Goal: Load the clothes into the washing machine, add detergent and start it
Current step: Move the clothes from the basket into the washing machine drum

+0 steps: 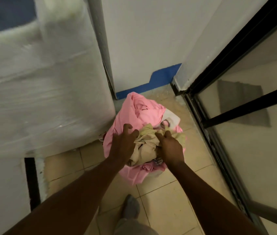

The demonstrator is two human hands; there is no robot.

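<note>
A heap of clothes sits on the tiled floor: a large pink cloth wraps it, with a beige garment on top and a white piece behind. My left hand rests on the heap's left side with its fingers spread over the pink cloth and the beige garment's edge. On the right side my right hand pinches the beige garment with curled fingers. The white washing machine, covered in clear plastic film, stands to the left of the heap, blurred.
A white wall with a blue skirting strip is behind the heap. A black-framed glass door runs along the right. A grey pipe stands beside the machine. My foot is on the beige floor tiles below the heap.
</note>
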